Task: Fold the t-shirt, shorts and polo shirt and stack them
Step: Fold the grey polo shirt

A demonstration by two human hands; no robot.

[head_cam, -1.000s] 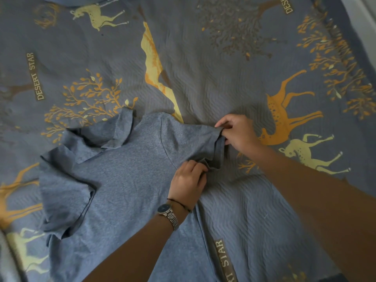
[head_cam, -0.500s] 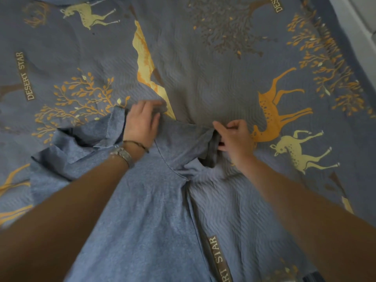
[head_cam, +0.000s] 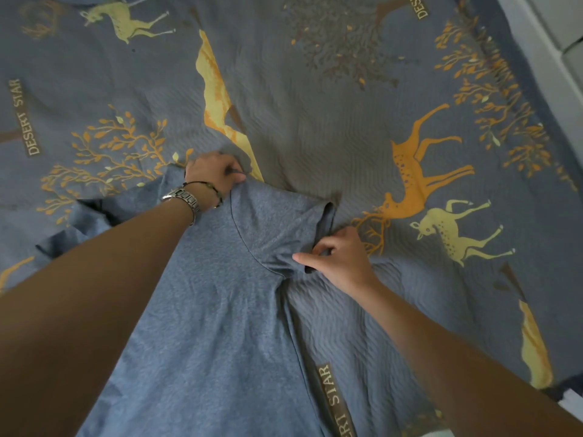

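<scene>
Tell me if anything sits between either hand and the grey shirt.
Nothing visible does. The left hand already grips the grey shirt at its shoulder near the collar, and the right hand pinches the sleeve edge. Only the printed bedspread lies around and under the shirt.

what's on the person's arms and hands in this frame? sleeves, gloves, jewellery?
Both forearms are bare: no sleeves or gloves in view. The left hand has a silver metal-link wristwatch at its wrist, and beside it a thin dark cord bracelet. The right hand and its wrist show nothing worn. No rings visible.
</scene>
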